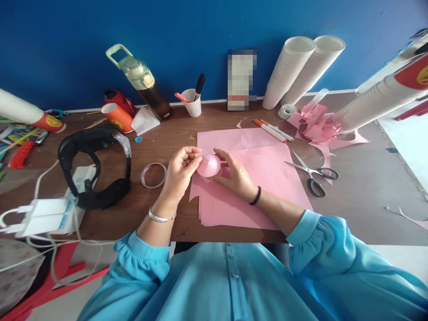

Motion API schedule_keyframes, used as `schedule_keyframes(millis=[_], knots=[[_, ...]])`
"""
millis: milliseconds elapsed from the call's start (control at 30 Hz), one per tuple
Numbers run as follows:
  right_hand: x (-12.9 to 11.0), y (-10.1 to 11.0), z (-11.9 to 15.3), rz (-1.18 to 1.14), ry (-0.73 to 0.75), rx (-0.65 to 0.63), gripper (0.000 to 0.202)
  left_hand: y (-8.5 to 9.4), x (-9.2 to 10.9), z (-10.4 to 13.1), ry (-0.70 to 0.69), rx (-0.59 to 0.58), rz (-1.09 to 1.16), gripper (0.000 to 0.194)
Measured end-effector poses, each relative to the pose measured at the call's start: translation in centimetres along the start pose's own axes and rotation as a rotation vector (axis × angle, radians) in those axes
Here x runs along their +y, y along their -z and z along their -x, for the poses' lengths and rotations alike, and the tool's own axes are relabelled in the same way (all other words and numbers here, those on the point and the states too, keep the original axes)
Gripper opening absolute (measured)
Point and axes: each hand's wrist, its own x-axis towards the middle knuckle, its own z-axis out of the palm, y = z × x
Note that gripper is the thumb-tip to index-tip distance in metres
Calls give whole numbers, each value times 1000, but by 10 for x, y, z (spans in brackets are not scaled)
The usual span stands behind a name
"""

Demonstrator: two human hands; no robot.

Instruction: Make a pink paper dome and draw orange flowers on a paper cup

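Nearest, pink paper sheets (257,196) lie stacked on the brown surface (133,227), beneath and right of the hands, presumably for easy reach. Above them, a pink cone (209,165) is held between both hands. The left hand (183,168) pinches its edge between thumb and fingers; the right hand (238,176) is curled against the opposite side, likely to steady it. A pale rim (206,179) shows below the cone; its nature cannot be determined. A tape roll (142,176) lies flat, left of the left hand. Right of the right hand, scissors (309,170) lie open, handles outward. Beyond the hands: two markers (270,131), a paper cup (193,108) holding pens upright, and farther right, stacks of paper cups (289,67), evidently nested to save room.
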Motion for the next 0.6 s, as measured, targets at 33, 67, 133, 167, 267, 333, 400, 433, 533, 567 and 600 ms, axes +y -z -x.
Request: schedule_keyframes(millis=[33,67,133,167,267,333,400,433,533,567,600], knots=[[0,0,0,3,-1,0,75,0,-1,0,-3,-2,3,24],[0,0,0,5,-3,0,75,0,-1,0,-5,-4,4,24],[0,0,0,9,-10,-4,74,0,-2,0,-7,-5,2,24],[0,0,0,14,-12,-7,74,-1,-2,0,-9,-6,4,23],[0,1,-1,24,-27,-19,74,-2,-1,1,-7,-13,32,23],[-2,2,-1,19,-44,-32,74,-2,1,0,24,-6,85,24],[-3,2,-1,17,-54,-40,74,1,3,-3,58,32,152,26],[-4,2,-1,21,-57,-37,73,3,3,-5,67,63,180,28],[-7,4,-1,41,-46,-6,65,12,3,-14,60,171,217,33],[-7,5,-1,44,-32,8,62,15,2,-17,60,203,224,35],[-8,7,-1,45,-13,26,59,17,1,-19,63,227,232,37]])
